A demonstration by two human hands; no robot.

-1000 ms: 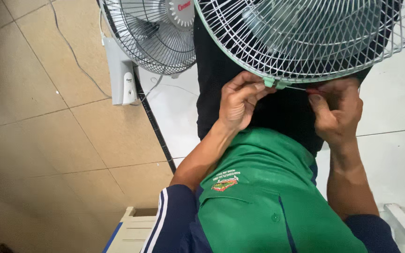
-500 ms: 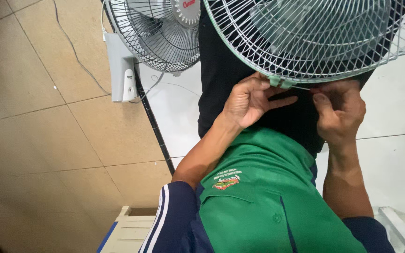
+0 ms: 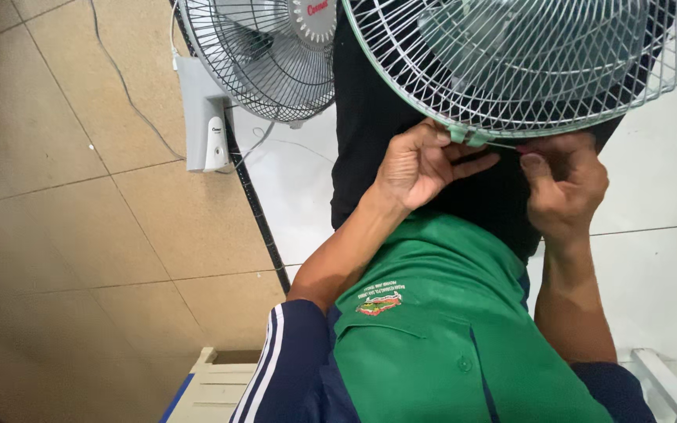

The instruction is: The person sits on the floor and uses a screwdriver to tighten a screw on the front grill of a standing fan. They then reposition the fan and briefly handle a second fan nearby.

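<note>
A round wire fan guard (image 3: 526, 63) with a pale green rim fills the upper right, resting against my lap. My left hand (image 3: 421, 164) pinches the small green clip (image 3: 464, 135) on the guard's lower rim, thumb and forefinger closed on it. My right hand (image 3: 566, 184) grips the same rim just to the right of the clip, fingers curled under the wire. I wear a green apron (image 3: 432, 345) over dark trousers (image 3: 370, 117).
A second fan (image 3: 264, 55) with a grey wire guard stands at the upper left on a black pole (image 3: 256, 211), beside a white box (image 3: 201, 125) with a cable. Tan and white floor tiles lie below. A pale stool edge (image 3: 217, 388) shows at the bottom.
The view has shifted slightly, so the fan guard sits a little higher and to the right. Both hands stay at the rim, with my left fingers working the clip.
</note>
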